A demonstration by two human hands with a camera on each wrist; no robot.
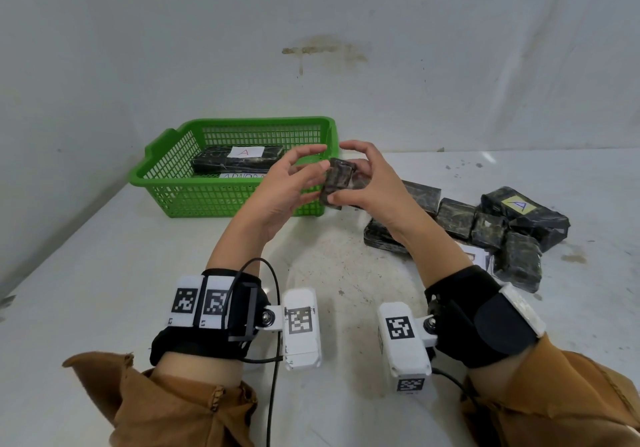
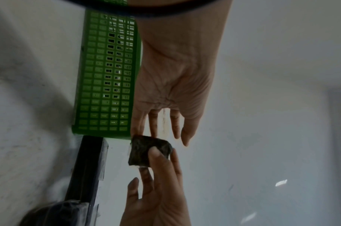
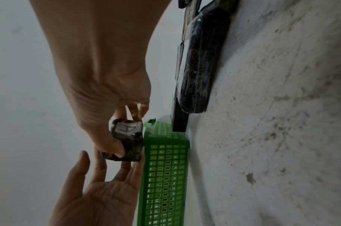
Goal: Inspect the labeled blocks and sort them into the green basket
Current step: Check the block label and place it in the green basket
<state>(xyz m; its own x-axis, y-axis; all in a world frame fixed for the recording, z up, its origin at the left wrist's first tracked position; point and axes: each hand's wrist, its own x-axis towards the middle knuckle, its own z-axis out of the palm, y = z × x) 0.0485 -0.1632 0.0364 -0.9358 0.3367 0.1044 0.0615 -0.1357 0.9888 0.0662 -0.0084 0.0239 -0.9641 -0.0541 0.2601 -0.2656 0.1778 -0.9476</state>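
Note:
My right hand (image 1: 360,183) pinches a small dark marbled block (image 1: 341,183) between thumb and fingers, in the air by the right front corner of the green basket (image 1: 194,200). The right wrist view shows a white label (image 3: 128,128) on the block (image 3: 130,146), facing that camera. My left hand (image 1: 308,174) is open, palm toward the block, its straight fingertips (image 2: 154,131) touching the block's edge (image 2: 144,151). In the basket lies a long dark block (image 1: 214,162) with a white label marked A. Several more dark blocks (image 1: 453,219) lie piled on the table to the right.
One block in the pile carries a yellow label (image 1: 519,205) with a blue A. A white paper (image 1: 479,256) lies partly under the pile. The basket stands against the back wall on the white, stained table (image 1: 104,273). Another white label (image 1: 242,175) shows on the basket's floor.

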